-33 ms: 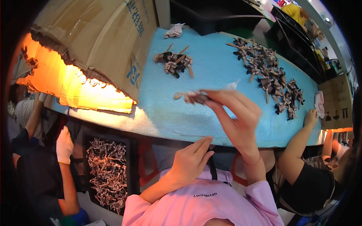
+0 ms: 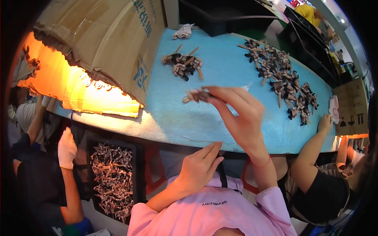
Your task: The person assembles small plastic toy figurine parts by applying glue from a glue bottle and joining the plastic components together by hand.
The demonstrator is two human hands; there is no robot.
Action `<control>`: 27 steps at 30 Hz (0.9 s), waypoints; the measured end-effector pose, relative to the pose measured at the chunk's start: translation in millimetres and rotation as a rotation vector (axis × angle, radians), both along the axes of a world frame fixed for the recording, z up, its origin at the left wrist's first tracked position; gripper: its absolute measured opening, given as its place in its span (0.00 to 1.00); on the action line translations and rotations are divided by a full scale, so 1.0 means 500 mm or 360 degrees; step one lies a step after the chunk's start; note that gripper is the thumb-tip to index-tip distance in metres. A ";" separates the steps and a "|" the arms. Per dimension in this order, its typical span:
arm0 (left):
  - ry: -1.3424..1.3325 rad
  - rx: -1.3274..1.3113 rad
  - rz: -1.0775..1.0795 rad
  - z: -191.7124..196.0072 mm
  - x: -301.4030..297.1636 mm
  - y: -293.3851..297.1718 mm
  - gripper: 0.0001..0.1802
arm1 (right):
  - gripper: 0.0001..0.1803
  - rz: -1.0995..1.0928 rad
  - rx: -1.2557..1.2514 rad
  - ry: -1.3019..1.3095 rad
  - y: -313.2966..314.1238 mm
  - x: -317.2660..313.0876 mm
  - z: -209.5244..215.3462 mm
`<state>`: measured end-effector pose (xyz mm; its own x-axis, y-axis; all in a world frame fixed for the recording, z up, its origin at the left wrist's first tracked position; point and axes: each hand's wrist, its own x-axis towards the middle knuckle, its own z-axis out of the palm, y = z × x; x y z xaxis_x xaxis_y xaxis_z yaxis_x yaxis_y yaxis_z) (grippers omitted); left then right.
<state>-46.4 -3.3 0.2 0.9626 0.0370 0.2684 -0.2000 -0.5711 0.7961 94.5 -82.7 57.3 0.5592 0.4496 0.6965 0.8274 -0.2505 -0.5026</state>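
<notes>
My right hand [image 2: 241,114] is raised over the blue tabletop, pinching a small figurine [image 2: 200,95] between thumb and fingertips. Motion blurs the figurine, which looks dark with pinkish parts. Just beyond its tip lies a tiny beige piece [image 2: 186,100]. My left hand [image 2: 200,165] rests at the table's near edge, its fingers stretched out side by side and its thumb apart, with nothing visible in it. A few similar figurines [image 2: 183,65] with flat tan sticks lie farther back on the left. A larger heap of figurines [image 2: 275,69] spreads along the right.
A cardboard box [image 2: 102,43] with a torn, brightly lit opening stands at left. Below it, a black crate [image 2: 138,173] holds many small parts. A crumpled cloth [image 2: 183,31] lies at the back. Co-workers' arms show on both sides, including a gloved hand [image 2: 67,148].
My right hand has shifted slightly left and away from me with the figurine. My left hand stays in place.
</notes>
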 end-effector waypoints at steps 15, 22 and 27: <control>-0.0065 0.0038 0.0371 -0.017 -0.006 0.086 0.12 | 0.12 -0.0182 -0.0260 0.0248 0.121 0.101 -0.050; -0.0200 0.0321 0.0949 -0.017 -0.011 0.225 0.04 | 0.11 -0.0140 -0.0328 -0.0005 0.002 0.010 -0.054; -0.0273 0.0280 0.0956 -0.001 -0.010 0.223 0.05 | 0.11 -0.0253 -0.0380 0.0216 -0.083 -0.034 -0.073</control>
<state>-51.2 108.3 -0.5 0.7308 0.4970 0.4679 0.0787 -0.7422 0.6655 77.5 -124.1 20.7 0.7162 0.4907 0.4962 0.6978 -0.4957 -0.5170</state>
